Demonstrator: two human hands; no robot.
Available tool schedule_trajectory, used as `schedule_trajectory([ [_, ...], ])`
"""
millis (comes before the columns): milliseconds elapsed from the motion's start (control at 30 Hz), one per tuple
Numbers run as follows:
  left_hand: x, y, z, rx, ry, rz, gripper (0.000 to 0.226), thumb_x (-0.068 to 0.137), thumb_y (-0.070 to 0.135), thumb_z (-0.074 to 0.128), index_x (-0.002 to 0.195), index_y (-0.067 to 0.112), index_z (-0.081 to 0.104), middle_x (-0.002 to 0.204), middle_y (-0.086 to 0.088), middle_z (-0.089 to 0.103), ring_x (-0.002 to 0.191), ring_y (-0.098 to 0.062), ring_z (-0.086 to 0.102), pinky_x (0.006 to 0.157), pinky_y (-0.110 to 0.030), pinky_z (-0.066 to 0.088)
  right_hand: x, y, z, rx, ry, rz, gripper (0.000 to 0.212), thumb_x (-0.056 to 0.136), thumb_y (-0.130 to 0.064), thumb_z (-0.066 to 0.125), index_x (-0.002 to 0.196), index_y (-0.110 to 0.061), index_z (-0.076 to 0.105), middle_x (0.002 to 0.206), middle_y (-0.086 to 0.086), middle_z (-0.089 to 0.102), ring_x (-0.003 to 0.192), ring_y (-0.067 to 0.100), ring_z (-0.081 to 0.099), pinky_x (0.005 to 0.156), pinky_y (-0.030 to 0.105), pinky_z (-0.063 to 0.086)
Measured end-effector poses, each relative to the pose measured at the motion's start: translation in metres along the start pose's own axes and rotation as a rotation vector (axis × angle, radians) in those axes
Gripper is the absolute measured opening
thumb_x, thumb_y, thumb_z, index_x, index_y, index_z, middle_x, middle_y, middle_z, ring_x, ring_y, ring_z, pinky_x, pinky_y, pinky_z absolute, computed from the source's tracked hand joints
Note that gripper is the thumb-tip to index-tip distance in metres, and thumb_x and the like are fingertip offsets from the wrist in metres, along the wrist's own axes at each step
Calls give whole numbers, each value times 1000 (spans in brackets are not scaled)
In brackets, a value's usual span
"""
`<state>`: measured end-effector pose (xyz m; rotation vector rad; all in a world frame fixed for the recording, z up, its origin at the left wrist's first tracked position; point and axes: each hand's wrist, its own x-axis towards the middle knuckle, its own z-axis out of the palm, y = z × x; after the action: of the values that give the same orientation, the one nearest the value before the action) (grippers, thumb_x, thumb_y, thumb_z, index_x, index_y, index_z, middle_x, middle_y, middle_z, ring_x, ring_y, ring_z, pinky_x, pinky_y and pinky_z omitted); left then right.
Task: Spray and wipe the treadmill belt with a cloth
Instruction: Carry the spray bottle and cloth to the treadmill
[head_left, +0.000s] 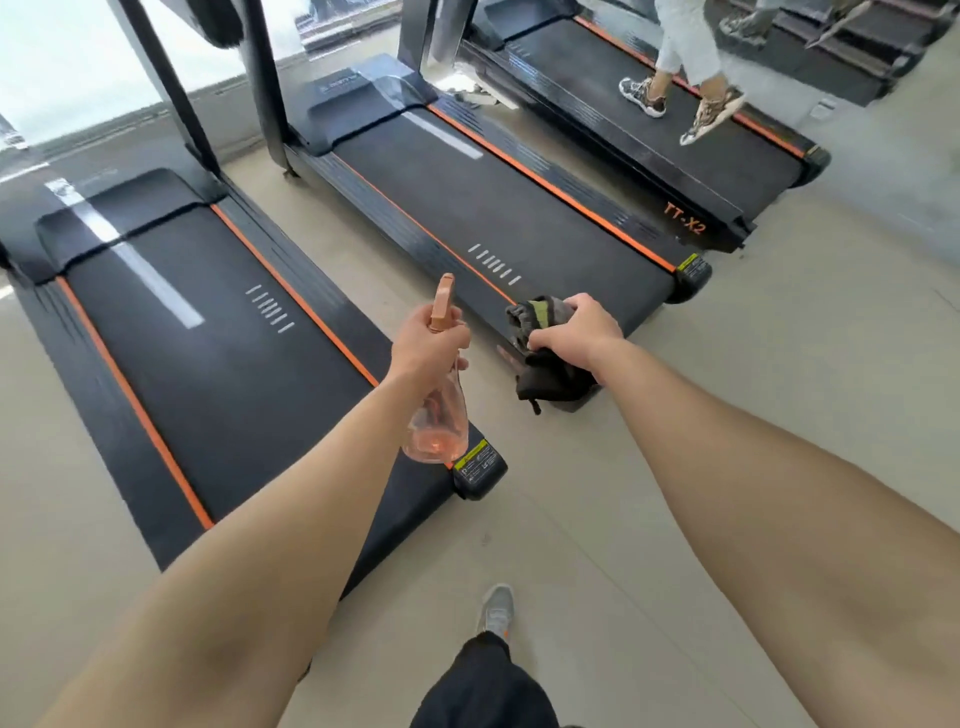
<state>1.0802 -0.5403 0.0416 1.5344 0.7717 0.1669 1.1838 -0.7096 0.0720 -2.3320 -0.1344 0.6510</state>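
My left hand (428, 345) grips the neck of a clear pink spray bottle (441, 421), its peach nozzle pointing up and away; the bottle hangs over the gap between two treadmills. A dark cloth (545, 364) with a yellow-green patch is bunched in my right hand (576, 330), held above the rear left corner of the middle treadmill. The middle treadmill's black belt (498, 218) has orange side stripes and small white marks. The left treadmill's belt (208, 364) looks the same.
A third treadmill (649, 119) at the back right has a person walking on it in patterned sneakers. Black uprights (265, 88) rise at the treadmills' fronts. Beige tiled floor (727, 364) surrounds the machines. My own leg and grey shoe (496, 610) are below.
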Motion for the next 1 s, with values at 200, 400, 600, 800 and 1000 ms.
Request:
schedule_trajectory([
  [200,98,30,88,27,-34,-35,22,87,3,61,108,9,64,93,-7,61,78,-26,57,64,-30,58,100,18,-66,-39,-67,40,63,72,-34,83,126,-24,51,115,2,60,104,23,56,93,39,53],
  [400,184,58,187,35,18,-61,15,88,4,62,97,16,63,87,-5,62,68,-24,60,48,-20,48,219,40,-143,-108,-162,-15,56,69,-34,84,114,-29,51,116,1,61,105,23,57,84,31,47],
  [600,262,86,288,-17,163,-98,18,88,-1,60,95,15,61,85,-4,58,54,-9,58,58,-31,56,350,53,-226,-121,-202,1,61,74,-32,81,127,-20,52,117,3,60,107,25,54,89,33,47],
  [800,333,120,353,-9,278,-135,19,87,2,62,105,5,64,88,-5,63,61,-12,61,64,-34,60,465,43,-287,-158,-304,-17,70,76,-33,81,135,-17,48,125,8,58,114,29,55,96,41,50],
  [1000,416,142,386,-55,353,-152,13,89,8,63,94,19,63,99,-6,65,80,-21,63,53,-23,54,570,13,-307,-255,-372,-97,64,76,-35,80,129,-19,49,123,5,57,109,26,55,87,37,50],
])
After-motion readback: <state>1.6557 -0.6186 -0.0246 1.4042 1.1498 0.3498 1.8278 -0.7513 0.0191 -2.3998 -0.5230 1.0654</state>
